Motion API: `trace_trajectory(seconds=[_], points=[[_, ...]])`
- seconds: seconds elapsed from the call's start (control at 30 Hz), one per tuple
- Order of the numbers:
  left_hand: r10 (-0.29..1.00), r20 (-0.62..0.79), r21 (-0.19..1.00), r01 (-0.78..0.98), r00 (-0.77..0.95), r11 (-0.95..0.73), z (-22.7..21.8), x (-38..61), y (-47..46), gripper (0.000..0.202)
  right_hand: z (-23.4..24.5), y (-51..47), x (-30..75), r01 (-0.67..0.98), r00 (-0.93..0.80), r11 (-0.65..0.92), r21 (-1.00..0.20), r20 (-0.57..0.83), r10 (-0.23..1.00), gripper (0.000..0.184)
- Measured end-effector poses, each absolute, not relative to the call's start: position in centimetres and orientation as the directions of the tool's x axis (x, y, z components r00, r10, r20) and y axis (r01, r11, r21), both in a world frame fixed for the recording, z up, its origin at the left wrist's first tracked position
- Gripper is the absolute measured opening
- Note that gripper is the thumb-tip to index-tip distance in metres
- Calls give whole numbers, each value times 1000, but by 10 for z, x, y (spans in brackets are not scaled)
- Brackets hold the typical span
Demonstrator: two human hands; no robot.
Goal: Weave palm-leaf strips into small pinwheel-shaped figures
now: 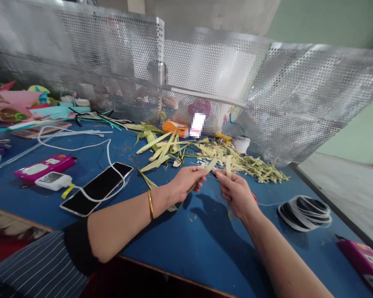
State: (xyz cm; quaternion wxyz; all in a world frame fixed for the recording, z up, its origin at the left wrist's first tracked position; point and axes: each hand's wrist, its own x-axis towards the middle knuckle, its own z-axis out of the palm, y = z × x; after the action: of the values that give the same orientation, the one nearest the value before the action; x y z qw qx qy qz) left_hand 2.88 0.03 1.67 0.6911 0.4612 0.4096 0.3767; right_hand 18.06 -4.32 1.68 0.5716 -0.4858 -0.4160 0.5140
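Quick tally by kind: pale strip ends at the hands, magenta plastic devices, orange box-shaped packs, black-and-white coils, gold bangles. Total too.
Pale flat strip ends at the hands: 2
Magenta plastic devices: 2
Orange box-shaped pack: 1
Black-and-white coil: 1
Thin gold bangle: 1
Total: 7

My blue table [180,252] carries a black-screened phone [96,190], with a white cable [108,141] looping across it. Left of that phone I have a purple device [46,167]; beyond it to the right, leafy husks [161,159] and a pale heap [251,163]; far right, a coiled strip [304,213].
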Motion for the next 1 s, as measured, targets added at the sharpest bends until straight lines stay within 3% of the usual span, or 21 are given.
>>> trace_trajectory(seconds=[0.17,0.37,0.57,0.73,0.83,0.9,1.0], points=[[794,-223,969,38,565,245,13,30,-6,30,10,-42,177,-161,177,14,-987,-15,984,44],[665,-272,957,121,695,265,18,25,-3,24,16,-33,200,-230,361,112,-967,22,932,39],[698,-249,967,137,671,213,21,22,-3,24,19,-31,207,-249,380,155,-956,51,923,36],[799,-215,973,54,562,224,18,24,-2,16,21,-29,210,-439,326,79,-895,-77,942,32],[850,-216,974,41,481,225,12,30,-4,13,17,-31,201,-468,229,-16,-883,-139,963,30],[835,-197,980,124,513,155,11,32,-5,16,11,-33,191,-423,185,-58,-904,-148,971,34],[725,-150,938,328,673,-111,23,23,1,22,5,-36,182,-264,249,-43,-964,-111,962,37]])
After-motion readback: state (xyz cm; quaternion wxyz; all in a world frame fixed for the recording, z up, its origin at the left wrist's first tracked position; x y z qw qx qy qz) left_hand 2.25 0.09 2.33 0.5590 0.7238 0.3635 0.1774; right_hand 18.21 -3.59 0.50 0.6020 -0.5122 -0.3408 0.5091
